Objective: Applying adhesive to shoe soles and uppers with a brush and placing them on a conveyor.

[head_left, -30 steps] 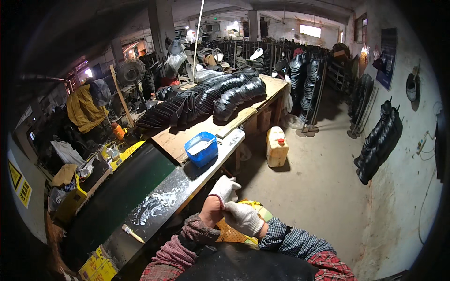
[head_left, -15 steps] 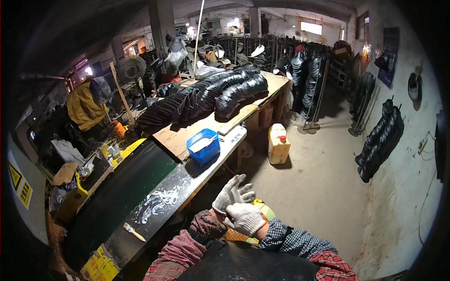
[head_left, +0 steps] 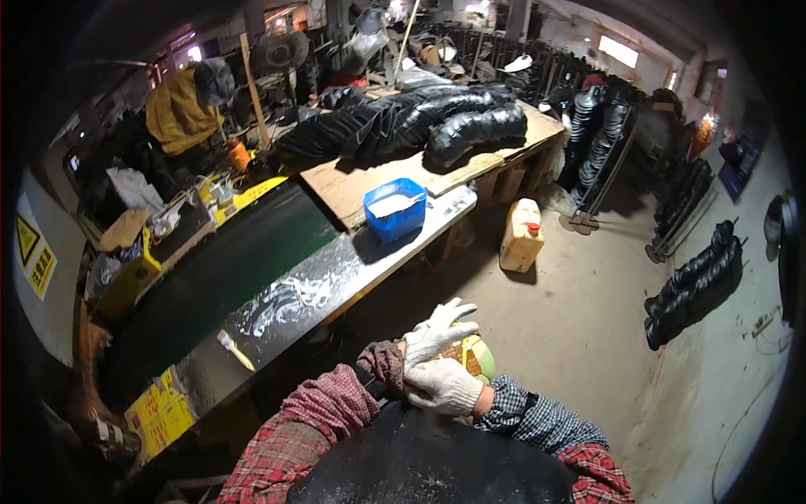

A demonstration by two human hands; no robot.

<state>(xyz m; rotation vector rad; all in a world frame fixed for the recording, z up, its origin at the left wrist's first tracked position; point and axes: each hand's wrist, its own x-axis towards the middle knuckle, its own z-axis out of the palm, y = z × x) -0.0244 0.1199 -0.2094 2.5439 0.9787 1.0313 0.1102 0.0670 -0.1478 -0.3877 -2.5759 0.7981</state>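
Observation:
My left hand, in a whitish knit glove, is held up in front of my body with its fingers stretched out and nothing in it. Closed at its wrist is my right hand, gloved alike, gripping the left glove's cuff; its fingertips are partly hidden. Just behind both hands, low down, shows a rounded yellow, brown and pale green thing, mostly covered by them. To the left, a paintbrush lies on the dark bench beside white smears. A blue tub of white paste stands farther along, a tool handle resting in it.
Black, shiny nested pieces lie in long rows on the wooden table. A yellowish jug with a red cap stands on the floor. Racks of black pieces line the back right, near the wall. A green belt runs along the left.
The view has tilted down and turned left, so the bench and jug sit farther right. My left hand has turned, and its fingers point more to the right; the right hand stays at its wrist.

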